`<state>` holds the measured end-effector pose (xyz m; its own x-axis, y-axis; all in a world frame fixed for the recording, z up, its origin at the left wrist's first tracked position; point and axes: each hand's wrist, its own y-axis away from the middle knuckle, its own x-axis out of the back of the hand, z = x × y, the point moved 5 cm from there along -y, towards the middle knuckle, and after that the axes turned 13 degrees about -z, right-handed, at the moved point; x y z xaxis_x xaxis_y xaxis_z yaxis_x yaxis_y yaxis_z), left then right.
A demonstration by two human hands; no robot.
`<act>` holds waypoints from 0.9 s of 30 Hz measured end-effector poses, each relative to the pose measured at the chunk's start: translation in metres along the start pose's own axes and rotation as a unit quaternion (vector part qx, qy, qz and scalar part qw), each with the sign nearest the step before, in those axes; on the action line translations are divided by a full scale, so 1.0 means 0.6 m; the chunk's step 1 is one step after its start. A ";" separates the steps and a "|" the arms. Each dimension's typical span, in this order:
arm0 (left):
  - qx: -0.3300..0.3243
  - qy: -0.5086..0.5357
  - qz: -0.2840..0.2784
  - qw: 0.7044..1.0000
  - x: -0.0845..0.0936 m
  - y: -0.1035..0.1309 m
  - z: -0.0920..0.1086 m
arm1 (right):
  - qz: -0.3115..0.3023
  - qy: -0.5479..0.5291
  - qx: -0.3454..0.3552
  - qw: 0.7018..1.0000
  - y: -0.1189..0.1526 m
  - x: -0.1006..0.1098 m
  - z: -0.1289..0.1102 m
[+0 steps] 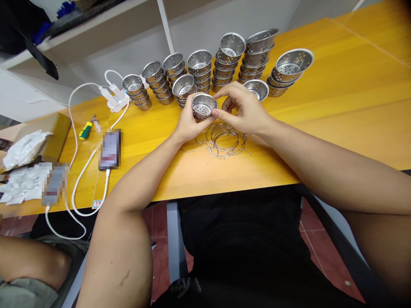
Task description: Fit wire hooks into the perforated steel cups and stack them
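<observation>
A small perforated metal cup is raised above the table between my two hands. My left hand is wrapped round its left side and underside. At the cup's right rim, the thumb and index finger of my right hand pinch the edge; whether a wire is also between them I cannot make out. Below the hands lies a loose pile of thin metal wire rings. Just behind my right hand stands another perforated cup, partly hidden by it. A short stack of cups is right behind the held one.
Several stacks of perforated cups line the back of the table, with a wider stack at right. To the left lie a phone on a white cable, a power strip and a green-yellow screwdriver. Another person's leg is at lower left.
</observation>
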<state>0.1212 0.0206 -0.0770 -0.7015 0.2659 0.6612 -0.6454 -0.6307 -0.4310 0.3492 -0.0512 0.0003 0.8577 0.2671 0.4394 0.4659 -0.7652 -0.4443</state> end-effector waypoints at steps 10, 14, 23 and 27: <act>-0.071 0.007 0.003 0.997 -0.005 0.002 -0.016 | -0.092 0.099 0.029 0.990 0.006 -0.014 0.009; -0.086 -0.012 0.001 0.996 -0.005 0.002 -0.024 | -0.090 0.136 0.027 0.986 0.008 -0.016 0.012; -0.092 -0.031 -0.003 0.995 -0.001 0.008 -0.015 | -0.090 0.145 0.016 0.985 0.007 -0.007 0.013; -0.076 -0.023 0.006 0.997 0.003 0.010 -0.012 | -0.098 0.148 0.010 0.984 0.006 -0.005 0.015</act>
<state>0.1138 0.0223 -0.0829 -0.6972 0.2240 0.6810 -0.6781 -0.5143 -0.5251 0.3505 -0.0498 -0.0096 0.6509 0.2241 0.7253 0.6235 -0.7029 -0.3423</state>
